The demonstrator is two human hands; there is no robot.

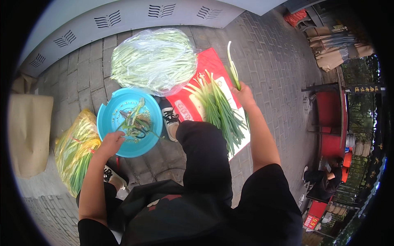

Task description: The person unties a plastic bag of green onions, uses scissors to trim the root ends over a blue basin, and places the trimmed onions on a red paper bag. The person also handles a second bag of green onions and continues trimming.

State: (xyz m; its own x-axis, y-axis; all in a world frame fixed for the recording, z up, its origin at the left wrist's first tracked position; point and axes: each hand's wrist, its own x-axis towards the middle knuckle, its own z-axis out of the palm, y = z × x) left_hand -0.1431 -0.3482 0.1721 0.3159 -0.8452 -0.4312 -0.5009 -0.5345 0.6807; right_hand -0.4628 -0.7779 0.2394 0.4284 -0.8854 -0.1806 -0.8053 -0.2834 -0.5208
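Observation:
My right hand [244, 96] is closed around a scallion [232, 67], whose white root end points up and away from me. Below and left of it, a pile of scallions [216, 107] lies on red and white packaging [210, 57] spread on the ground. My left hand [112, 143] is over the near left rim of a light blue basin [107, 115], its fingers pinched together; what they hold, if anything, is too small to make out. Inside the basin lie scallion trimmings [137, 121], wilted leaves and small pale bits.
A clear plastic bag of long green beans [154, 59] stands beyond the basin. At left are a yellow bag of scallions [78, 147] and brown cardboard [30, 133]. A grey vented metal panel [135, 16] borders the far side. To the right, a person [328, 178] sits near red tables [329, 107].

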